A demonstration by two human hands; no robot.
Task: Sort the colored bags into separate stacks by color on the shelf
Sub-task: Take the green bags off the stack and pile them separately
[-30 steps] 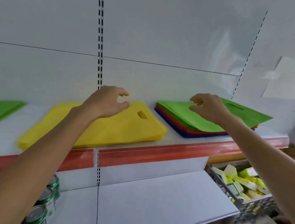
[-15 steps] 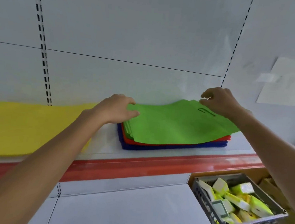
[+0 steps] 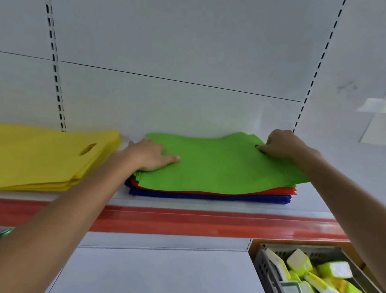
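On the white shelf with the red front strip (image 3: 181,221), the flat green fabric bags (image 3: 220,167) lie on top of a mixed pile toward the shelf's right end. Under them are thin red fabric bags (image 3: 283,190), with dark blue fabric bags (image 3: 206,196) at the bottom. A separate stack of flat yellow fabric bags (image 3: 36,157) sits toward the left end, just beside the pile.

The left hand (image 3: 151,155) lies flat on the green layer's left end, fingers straight and pressing down. The right hand (image 3: 284,145) is curled at the green layer's far right corner, pinching it by the handle slot.

The step in hand looks like lifting the green layer off. To do it well, the person should catch every green sheet and none of the red. That means slipping fingers in at the green-red seam on the left, lifting both ends level so the limp fabric does not fan out, and not dragging the lower bags toward the shelf's front edge.
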